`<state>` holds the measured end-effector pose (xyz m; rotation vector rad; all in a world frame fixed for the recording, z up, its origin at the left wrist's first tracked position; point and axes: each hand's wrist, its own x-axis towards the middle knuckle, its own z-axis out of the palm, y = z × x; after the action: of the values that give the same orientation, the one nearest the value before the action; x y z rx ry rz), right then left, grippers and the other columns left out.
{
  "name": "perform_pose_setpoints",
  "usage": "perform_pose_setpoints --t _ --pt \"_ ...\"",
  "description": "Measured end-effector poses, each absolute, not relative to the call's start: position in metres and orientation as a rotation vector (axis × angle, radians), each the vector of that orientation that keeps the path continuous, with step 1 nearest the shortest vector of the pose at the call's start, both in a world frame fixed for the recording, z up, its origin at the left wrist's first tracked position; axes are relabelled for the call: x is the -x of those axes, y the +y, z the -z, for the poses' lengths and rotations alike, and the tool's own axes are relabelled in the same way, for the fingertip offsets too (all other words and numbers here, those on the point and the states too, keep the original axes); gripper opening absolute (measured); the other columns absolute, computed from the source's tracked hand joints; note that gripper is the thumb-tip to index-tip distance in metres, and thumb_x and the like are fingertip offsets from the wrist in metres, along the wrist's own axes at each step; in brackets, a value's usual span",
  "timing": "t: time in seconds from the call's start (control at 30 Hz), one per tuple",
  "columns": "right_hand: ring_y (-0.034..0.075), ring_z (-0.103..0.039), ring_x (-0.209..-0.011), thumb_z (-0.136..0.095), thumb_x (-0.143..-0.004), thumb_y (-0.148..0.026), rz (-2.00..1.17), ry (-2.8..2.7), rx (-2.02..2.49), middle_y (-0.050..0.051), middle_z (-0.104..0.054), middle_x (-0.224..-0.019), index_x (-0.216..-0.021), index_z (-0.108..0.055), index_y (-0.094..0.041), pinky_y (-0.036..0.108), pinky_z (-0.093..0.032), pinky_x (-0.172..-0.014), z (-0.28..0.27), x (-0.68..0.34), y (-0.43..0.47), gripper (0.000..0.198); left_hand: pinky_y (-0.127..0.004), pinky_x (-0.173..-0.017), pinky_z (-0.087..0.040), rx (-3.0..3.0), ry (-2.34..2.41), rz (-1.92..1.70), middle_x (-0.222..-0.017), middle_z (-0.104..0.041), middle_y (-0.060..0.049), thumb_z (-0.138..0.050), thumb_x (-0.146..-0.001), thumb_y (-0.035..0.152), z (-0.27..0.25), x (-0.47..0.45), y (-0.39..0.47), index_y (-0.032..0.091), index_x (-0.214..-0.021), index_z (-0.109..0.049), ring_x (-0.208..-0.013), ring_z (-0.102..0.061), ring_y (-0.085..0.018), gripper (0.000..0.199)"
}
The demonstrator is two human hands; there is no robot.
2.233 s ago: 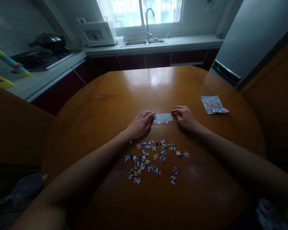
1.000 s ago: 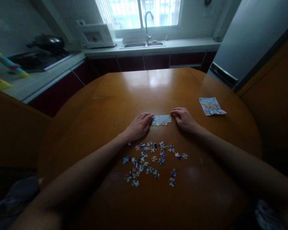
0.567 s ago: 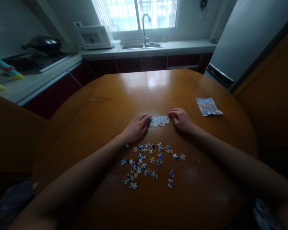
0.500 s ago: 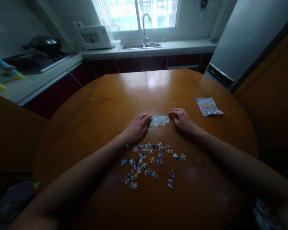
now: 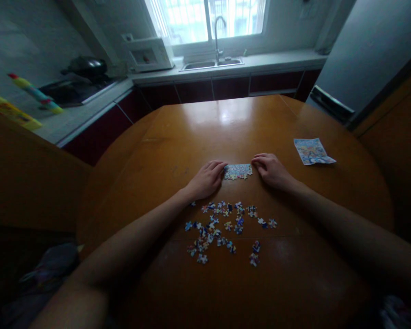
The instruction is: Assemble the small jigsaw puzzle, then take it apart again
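Observation:
A partly joined jigsaw puzzle (image 5: 238,171) lies flat on the wooden table, its lower edge jagged with tabs. Against its left edge rests my left hand (image 5: 208,178), fingers bent and held together. My right hand (image 5: 270,170) is at the puzzle's upper right corner, fingertips and thumb closed in on that edge. Between them the hands grip the puzzle from its two sides. Nearer to me, loose jigsaw pieces (image 5: 210,233) are scattered, some overlapping. A pair of pieces (image 5: 255,253) sits a little apart at the lower right.
A creased picture sheet (image 5: 313,151) lies on the table (image 5: 205,132) to the right. Beyond the table stand a counter with a sink (image 5: 210,65), a white microwave (image 5: 150,55), a dark pan (image 5: 87,67) and yellow bottles (image 5: 13,109). A fridge (image 5: 363,59) is at right.
The whole scene has shifted to the right in view as my head turned slightly left. Both hands keep their places at the puzzle's sides, and the loose pieces lie as before.

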<state>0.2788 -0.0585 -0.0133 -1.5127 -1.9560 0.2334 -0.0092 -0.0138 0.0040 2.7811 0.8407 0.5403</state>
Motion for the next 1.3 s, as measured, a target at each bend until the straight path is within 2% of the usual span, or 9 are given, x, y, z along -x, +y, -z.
perform_pose_setpoints --t 0.2,0.37,0.47,0.67,0.9,1.2,1.3 --pt "0.029 -0.059 -0.115 -0.053 -0.092 -0.021 -0.213 -1.99 1.523 0.013 -0.07 -0.118 -0.103 -0.075 -0.019 0.046 -0.047 -0.102 0.009 -0.276 -0.063 0.025 -0.048 -0.117 -0.04 -2.782 0.844 -0.532 -0.139 -0.054 -0.013 -0.042 -0.096 0.018 -0.004 0.009 -0.014 0.018 -0.14 -0.046 -0.131 -0.049 -0.026 0.044" --pt "0.033 -0.054 -0.122 -0.052 -0.093 -0.02 -0.074 -2.079 1.611 0.016 -0.064 -0.128 -0.113 -0.073 -0.017 0.052 -0.044 -0.102 -0.002 -0.263 -0.077 0.028 -0.046 -0.118 -0.039 -2.792 0.836 -0.538 -0.138 -0.055 -0.013 -0.043 -0.095 0.016 -0.003 0.009 -0.013 0.015 -0.14 -0.047 -0.131 -0.049 -0.026 0.045" --pt "0.032 -0.052 -0.123 -0.057 -0.091 -0.019 -0.045 -2.159 1.518 0.016 -0.063 -0.13 -0.119 -0.07 -0.018 0.051 -0.042 -0.104 -0.016 -0.248 -0.092 0.031 -0.046 -0.117 -0.04 -2.793 0.833 -0.555 -0.138 -0.055 -0.013 -0.043 -0.095 0.016 -0.003 0.009 -0.013 0.017 -0.14 -0.046 -0.131 -0.048 -0.026 0.045" --pt "0.026 -0.059 -0.106 -0.062 -0.092 -0.018 -0.293 -2.376 1.112 0.009 -0.068 -0.114 -0.108 -0.074 -0.024 0.046 -0.047 -0.096 -0.042 -0.222 -0.121 0.021 -0.046 -0.118 -0.039 -2.785 0.831 -0.563 -0.139 -0.054 -0.012 -0.043 -0.096 0.017 -0.001 0.009 -0.013 0.018 -0.14 -0.046 -0.131 -0.048 -0.026 0.045" --pt "0.021 -0.06 -0.092 -0.058 -0.098 -0.024 -0.354 -2.426 0.901 0.007 -0.07 -0.096 -0.096 -0.073 -0.022 0.04 -0.048 -0.088 -0.045 -0.205 -0.139 0.015 -0.046 -0.118 -0.039 -2.768 0.848 -0.55 -0.14 -0.054 -0.012 -0.044 -0.095 0.016 -0.002 0.009 -0.015 0.02 -0.141 -0.046 -0.133 -0.048 -0.026 0.046" --pt "0.018 -0.057 -0.089 -0.059 -0.098 -0.028 -0.455 -2.681 0.74 0.006 -0.067 -0.096 -0.09 -0.067 -0.019 0.034 -0.046 -0.082 -0.032 -0.167 -0.174 0.015 -0.046 -0.117 -0.039 -2.778 0.864 -0.552 -0.14 -0.054 -0.011 -0.045 -0.095 0.016 -0.001 0.008 -0.016 0.019 -0.14 -0.047 -0.132 -0.048 -0.025 0.046" --pt "0.02 -0.056 -0.086 -0.059 -0.098 -0.024 -0.42 -2.727 0.778 0.007 -0.066 -0.094 -0.089 -0.066 -0.018 0.035 -0.048 -0.08 -0.032 -0.162 -0.181 0.013 -0.045 -0.117 -0.04 -2.784 0.859 -0.558 -0.14 -0.054 -0.012 -0.046 -0.095 0.016 0.0 0.007 -0.015 0.018 -0.14 -0.047 -0.132 -0.048 -0.025 0.045"
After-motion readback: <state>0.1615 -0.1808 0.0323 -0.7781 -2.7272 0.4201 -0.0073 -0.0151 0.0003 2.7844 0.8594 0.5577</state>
